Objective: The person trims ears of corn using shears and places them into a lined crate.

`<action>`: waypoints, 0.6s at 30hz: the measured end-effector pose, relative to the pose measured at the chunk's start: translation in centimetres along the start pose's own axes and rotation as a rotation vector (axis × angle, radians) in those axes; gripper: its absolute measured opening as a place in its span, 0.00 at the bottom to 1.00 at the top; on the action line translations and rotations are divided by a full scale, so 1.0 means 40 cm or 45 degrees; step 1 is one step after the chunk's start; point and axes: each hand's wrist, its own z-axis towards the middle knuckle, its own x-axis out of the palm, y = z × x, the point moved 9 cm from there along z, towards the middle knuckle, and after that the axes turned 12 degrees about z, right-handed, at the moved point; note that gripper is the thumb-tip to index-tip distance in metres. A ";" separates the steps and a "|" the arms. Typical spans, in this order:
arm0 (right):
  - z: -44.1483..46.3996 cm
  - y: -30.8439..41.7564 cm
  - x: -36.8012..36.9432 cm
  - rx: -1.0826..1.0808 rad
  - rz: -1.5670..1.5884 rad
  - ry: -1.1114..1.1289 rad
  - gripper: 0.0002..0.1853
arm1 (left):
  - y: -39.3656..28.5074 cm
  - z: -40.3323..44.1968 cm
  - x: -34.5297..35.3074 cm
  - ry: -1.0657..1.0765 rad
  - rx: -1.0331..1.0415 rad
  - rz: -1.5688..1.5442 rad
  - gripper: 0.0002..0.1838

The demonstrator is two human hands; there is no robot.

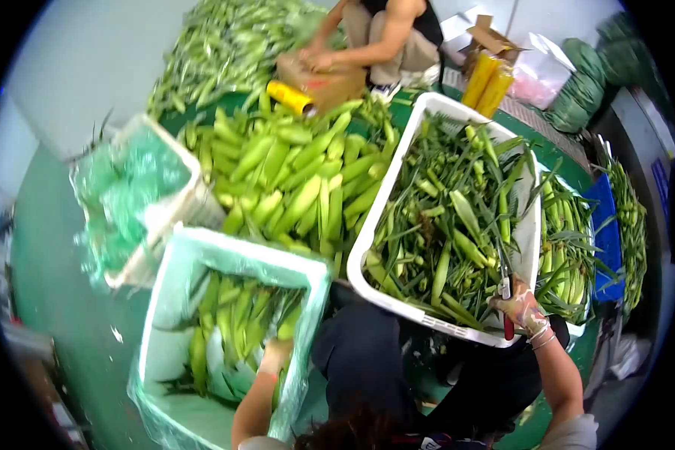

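Observation:
My left hand [276,355] reaches into a white foam box [157,330] lined with clear green plastic. It touches green ears of corn [236,319] inside; its fingers are mostly hidden, so I cannot tell whether it grips one. On the other side, my right hand [523,306], in a patterned glove, is closed around red-handled pruning shears [507,300]. Their blades point away from me, over the right edge of a white plastic basket [358,259]. Cut leaves, stalks and husk pieces [450,217] fill that basket.
A large heap of corn ears [300,172] lies ahead. A crate with green plastic bags [135,180] stands left. Another box of corn [562,247] and a blue crate [606,232] stand right. At the back, a person [386,37] squats by a cardboard box [334,82] and yellow roll [289,97].

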 end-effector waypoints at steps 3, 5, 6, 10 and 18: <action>-0.011 0.010 -0.031 -0.196 0.036 -0.002 0.31 | -0.049 -0.223 -0.162 0.090 -0.099 -0.338 0.14; -0.007 0.025 -0.009 -0.224 0.267 0.070 0.31 | -0.168 -0.358 -0.301 -0.126 0.325 -0.717 0.15; -0.010 0.043 0.008 -0.246 0.444 0.162 0.31 | -0.225 -0.404 -0.353 -0.206 0.575 -0.739 0.20; -0.002 0.194 0.086 -0.558 0.306 0.266 0.25 | -0.648 -0.676 -0.514 -0.415 1.061 -0.366 0.25; 0.087 0.258 -0.099 -0.636 1.766 0.120 0.18 | -1.257 -0.745 -0.168 -0.390 1.145 0.704 0.37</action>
